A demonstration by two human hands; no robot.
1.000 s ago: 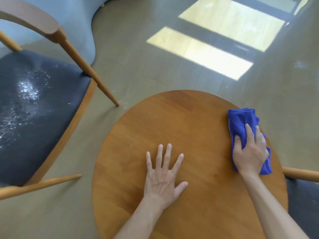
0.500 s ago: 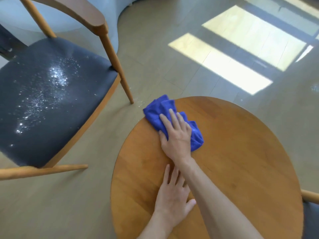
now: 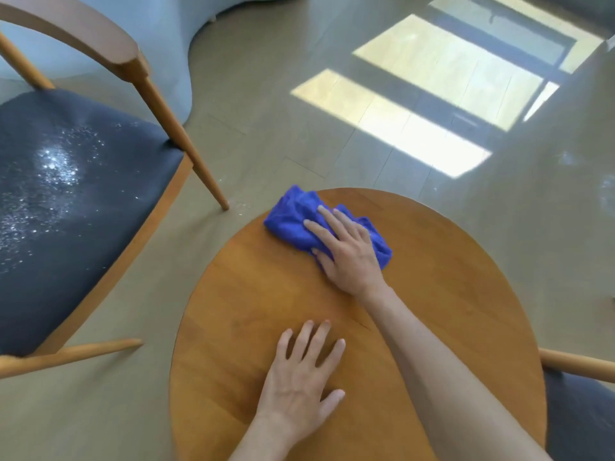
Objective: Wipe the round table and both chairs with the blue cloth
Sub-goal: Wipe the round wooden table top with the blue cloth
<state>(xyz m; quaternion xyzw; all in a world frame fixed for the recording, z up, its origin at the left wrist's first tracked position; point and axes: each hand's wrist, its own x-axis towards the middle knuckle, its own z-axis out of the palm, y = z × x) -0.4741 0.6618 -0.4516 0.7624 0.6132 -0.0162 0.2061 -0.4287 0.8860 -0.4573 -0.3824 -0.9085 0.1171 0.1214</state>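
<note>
Your right hand lies flat on the blue cloth, its fingers straight and spread, pressing the bunched cloth down on the round tabletop without curling round it. The cloth sits at the tabletop's far left edge, with one fold reaching the rim. Your right forearm crosses the tabletop diagonally from its near right side. Your left hand rests palm down near the tabletop's near edge, fingers straight and fanned out, holding nothing; it lies just left of the right forearm and well apart from the cloth. To the left of the tabletop stands a wooden chair with a dark seat, and pale specks are scattered across that seat. One of its legs meets the floor close to the tabletop's far left edge, just beyond the cloth. At the tabletop's right side, a wooden rail and dark seat of a second chair show partly at the frame edge. Patches of sunlight fall on the floor beyond the tabletop.
</note>
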